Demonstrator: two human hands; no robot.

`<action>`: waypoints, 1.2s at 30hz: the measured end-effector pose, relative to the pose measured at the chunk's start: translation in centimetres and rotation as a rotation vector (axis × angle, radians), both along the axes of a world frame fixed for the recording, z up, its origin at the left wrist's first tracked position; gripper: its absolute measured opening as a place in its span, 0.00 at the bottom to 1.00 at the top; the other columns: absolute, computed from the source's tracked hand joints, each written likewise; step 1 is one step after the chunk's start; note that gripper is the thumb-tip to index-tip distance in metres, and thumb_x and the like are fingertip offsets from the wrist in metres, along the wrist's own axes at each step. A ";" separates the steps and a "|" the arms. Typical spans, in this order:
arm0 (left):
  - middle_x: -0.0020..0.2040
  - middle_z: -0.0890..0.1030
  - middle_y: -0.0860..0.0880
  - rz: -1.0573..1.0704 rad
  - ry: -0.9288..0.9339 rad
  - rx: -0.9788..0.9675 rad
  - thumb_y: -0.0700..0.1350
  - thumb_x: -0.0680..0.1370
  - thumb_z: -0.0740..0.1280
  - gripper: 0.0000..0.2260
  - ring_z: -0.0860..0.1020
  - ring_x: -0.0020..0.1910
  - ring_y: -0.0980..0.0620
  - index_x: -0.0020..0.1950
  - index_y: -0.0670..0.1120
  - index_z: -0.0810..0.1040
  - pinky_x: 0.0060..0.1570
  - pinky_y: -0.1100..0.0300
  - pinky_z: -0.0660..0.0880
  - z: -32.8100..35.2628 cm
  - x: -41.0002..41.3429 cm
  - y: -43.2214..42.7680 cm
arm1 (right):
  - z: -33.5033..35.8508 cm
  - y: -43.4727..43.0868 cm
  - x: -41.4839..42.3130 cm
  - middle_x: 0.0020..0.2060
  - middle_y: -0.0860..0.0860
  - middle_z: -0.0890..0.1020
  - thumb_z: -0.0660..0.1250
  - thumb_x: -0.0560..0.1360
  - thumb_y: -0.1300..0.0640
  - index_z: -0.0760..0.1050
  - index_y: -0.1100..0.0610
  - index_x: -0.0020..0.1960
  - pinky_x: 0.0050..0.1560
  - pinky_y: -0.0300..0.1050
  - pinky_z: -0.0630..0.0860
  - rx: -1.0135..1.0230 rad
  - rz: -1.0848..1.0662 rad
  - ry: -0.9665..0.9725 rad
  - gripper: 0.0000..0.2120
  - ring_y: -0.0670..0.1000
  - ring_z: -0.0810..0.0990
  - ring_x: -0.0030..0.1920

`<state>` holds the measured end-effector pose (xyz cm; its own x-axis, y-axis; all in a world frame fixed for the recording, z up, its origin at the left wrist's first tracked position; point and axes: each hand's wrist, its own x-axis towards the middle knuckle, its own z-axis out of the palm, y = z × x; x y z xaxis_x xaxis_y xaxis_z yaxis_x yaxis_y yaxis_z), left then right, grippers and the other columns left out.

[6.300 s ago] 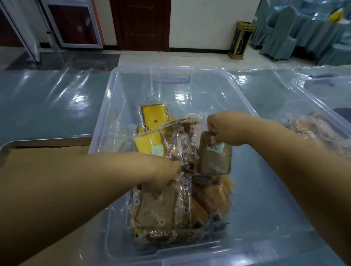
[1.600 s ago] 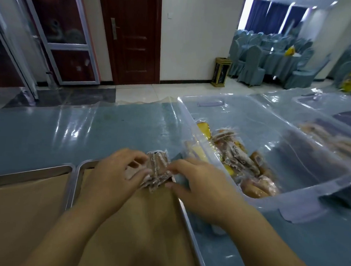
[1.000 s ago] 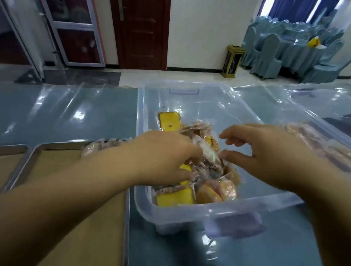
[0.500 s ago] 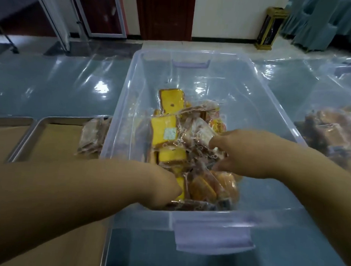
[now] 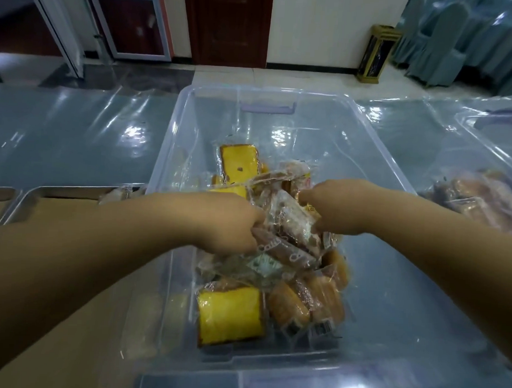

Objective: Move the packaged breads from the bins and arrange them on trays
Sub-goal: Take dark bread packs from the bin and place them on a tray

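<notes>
While the left hand [image 5: 230, 225] grips a bread packet [image 5: 287, 251] in the bin [image 5: 266, 121], the right hand [image 5: 335, 208] pinches a second packet [image 5: 294, 220].

Head-worn view, steeply down, close over bin [image 5: 251, 124]

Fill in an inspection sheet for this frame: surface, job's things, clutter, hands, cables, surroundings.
Surface: table under glossy clear sheeting.
Job's things: clear bin holding a pile of packaged breads; paper-lined tray to its left with a few packs at its far corner; second bin on the right, also with breads.
Clutter: nothing seen.
Hands: left hand grips a brown pack in the bin; right hand pinches a neighbouring pack.
Cables: nothing seen.
Surroundings: dark door, gold-and-black floor bin, covered chairs.
</notes>
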<state>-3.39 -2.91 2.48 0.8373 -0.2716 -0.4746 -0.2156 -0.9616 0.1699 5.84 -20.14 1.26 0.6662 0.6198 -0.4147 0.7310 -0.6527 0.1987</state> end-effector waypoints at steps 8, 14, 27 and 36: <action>0.37 0.71 0.50 0.097 -0.059 -0.023 0.53 0.75 0.63 0.11 0.68 0.33 0.54 0.37 0.50 0.65 0.29 0.59 0.62 -1.8 3.1 1.6 | -4.4 1.8 3.7 0.64 0.56 0.73 0.69 0.74 0.53 0.63 0.58 0.69 0.56 0.45 0.70 0.181 -0.201 0.207 0.28 0.57 0.73 0.60; 0.37 0.74 0.52 0.094 -0.124 0.057 0.62 0.68 0.70 0.17 0.72 0.36 0.54 0.38 0.51 0.69 0.31 0.59 0.66 -2.9 3.8 2.1 | -5.1 1.8 3.8 0.60 0.57 0.75 0.68 0.74 0.55 0.66 0.60 0.67 0.49 0.44 0.71 0.198 -0.298 0.343 0.24 0.56 0.75 0.53; 0.38 0.75 0.51 0.200 -0.111 0.172 0.59 0.74 0.66 0.14 0.73 0.34 0.53 0.45 0.48 0.73 0.31 0.60 0.67 -1.2 5.2 2.7 | 0.5 0.0 4.3 0.36 0.52 0.76 0.73 0.68 0.43 0.69 0.55 0.41 0.30 0.43 0.67 0.416 -0.437 -0.106 0.18 0.50 0.73 0.35; 0.27 0.72 0.47 0.407 0.031 -0.086 0.53 0.76 0.67 0.18 0.73 0.23 0.50 0.32 0.44 0.69 0.24 0.62 0.69 -3.6 7.6 -0.8 | 1.9 -1.2 5.6 0.23 0.52 0.64 0.66 0.74 0.56 0.60 0.57 0.29 0.26 0.40 0.59 0.709 -0.665 -0.099 0.20 0.52 0.63 0.24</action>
<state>4.21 -3.70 -1.12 0.8700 0.0384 -0.4915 0.1854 -0.9492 0.2541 11.44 -21.36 3.18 0.9818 0.1895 -0.0139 0.1720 -0.9176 -0.3584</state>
